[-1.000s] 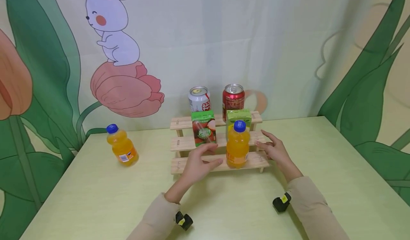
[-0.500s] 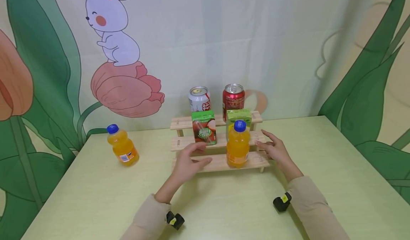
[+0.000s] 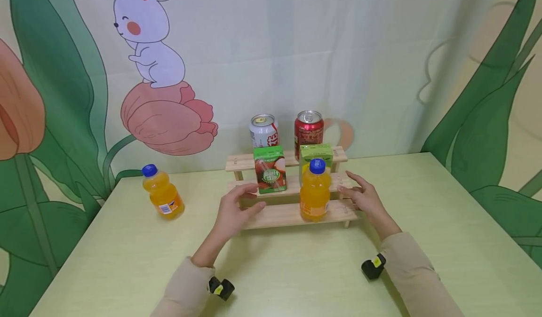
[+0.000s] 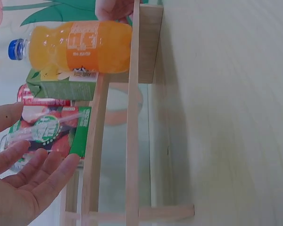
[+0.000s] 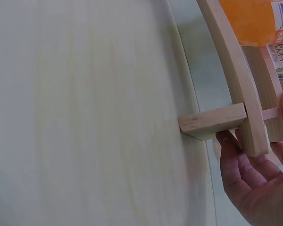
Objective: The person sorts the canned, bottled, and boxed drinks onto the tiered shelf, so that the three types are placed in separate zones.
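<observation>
A three-step wooden rack (image 3: 279, 216) stands mid-table. An orange drink bottle (image 3: 315, 194) with a blue cap stands upright on its lowest step, towards the right. My left hand (image 3: 233, 214) hovers before the rack's left end, fingers loosely spread, holding nothing. In the left wrist view, its fingers appear in front of the red-and-green juice carton (image 4: 49, 132). At the rack's right end, my right hand (image 3: 367, 204) holds the wood; the right wrist view has its curled fingers (image 5: 233, 167) around the leg and step ends. A second orange drink bottle (image 3: 164, 197) stands apart on the left.
On the middle step are the red-and-green carton (image 3: 270, 171) and a light green carton (image 3: 306, 153), partly hidden by the bottle. A white can (image 3: 262, 131) and a red can (image 3: 308, 131) stand on the top step. Behind hangs a printed curtain (image 3: 360, 49).
My left hand has moved left, away from the bottle on the lowest step to the rack's left end. My right hand and the drinks have stayed in place.
</observation>
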The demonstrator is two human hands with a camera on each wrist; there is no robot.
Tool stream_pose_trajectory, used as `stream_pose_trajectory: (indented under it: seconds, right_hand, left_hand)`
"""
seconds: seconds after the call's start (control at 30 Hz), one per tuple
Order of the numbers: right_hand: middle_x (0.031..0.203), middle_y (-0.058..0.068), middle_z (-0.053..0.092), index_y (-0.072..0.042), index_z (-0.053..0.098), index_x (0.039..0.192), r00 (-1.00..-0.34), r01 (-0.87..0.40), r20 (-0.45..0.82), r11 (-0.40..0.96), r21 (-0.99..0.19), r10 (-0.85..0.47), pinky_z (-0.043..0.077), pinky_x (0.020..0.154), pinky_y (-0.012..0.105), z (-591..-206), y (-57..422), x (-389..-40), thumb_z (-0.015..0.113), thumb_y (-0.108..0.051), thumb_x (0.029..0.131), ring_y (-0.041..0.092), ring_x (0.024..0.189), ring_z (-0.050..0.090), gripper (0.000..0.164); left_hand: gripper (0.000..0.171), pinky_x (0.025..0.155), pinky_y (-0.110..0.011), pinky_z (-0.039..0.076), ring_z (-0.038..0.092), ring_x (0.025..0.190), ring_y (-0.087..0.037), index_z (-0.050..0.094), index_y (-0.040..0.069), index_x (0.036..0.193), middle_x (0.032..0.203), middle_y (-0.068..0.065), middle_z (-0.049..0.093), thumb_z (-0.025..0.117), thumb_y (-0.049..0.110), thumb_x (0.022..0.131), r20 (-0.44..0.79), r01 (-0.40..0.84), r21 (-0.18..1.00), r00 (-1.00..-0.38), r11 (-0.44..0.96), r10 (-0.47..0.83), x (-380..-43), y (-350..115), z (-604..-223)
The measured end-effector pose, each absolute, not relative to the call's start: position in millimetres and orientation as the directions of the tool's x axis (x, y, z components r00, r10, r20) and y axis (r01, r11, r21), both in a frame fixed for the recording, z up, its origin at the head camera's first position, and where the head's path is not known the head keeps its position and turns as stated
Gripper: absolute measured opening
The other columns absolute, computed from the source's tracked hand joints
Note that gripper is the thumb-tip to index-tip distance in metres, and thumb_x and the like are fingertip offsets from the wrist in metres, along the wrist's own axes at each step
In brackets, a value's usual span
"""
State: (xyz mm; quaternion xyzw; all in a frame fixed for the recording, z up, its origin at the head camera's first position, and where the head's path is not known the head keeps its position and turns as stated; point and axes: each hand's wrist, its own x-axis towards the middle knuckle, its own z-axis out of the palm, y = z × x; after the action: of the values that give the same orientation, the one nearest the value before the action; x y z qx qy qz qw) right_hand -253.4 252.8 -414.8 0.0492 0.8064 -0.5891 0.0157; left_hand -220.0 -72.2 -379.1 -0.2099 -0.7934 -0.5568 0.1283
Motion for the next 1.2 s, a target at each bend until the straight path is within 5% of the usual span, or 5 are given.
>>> stream_pose_trajectory:
  seconds: [0.5, 1.2]
  right_hand:
    - [0.08, 0.002, 0.054, -0.014, 0.029, 0.143, -0.995, 0.099, -0.086, 0.307, -0.946, 0.056, 0.034, 0.046, 0.019, -414.1, 252.3, -254.3, 0.061, -0.029, 0.088, 0.01, 0.054, 0.035, 0.066]
    - [0.085, 0.001, 0.055, -0.015, 0.027, 0.144, -0.993, 0.114, -0.102, 0.309, -0.944, 0.055, 0.038, 0.048, 0.02, -412.9, 252.3, -253.9, 0.061, -0.033, 0.087, 0.01, 0.058, 0.04, 0.068]
  left_hand:
    - [0.042, 0.068, -0.037, 0.054, 0.059, 0.094, -0.026, 0.059, 0.002, 0.115, 0.109, -0.014, 0.06, 0.074, 0.011, 0.076, 0.379, 0.381, 0.841, -0.922, 0.384, 0.085, -219.9, -103.7, -371.3]
    - [0.054, 0.081, -0.045, 0.05, 0.056, 0.102, -0.029, 0.048, 0.004, 0.127, 0.114, -0.016, 0.055, 0.071, 0.007, 0.078, 0.34, 0.301, 0.874, -0.94, 0.381, -0.039, -224.0, -140.4, -360.5]
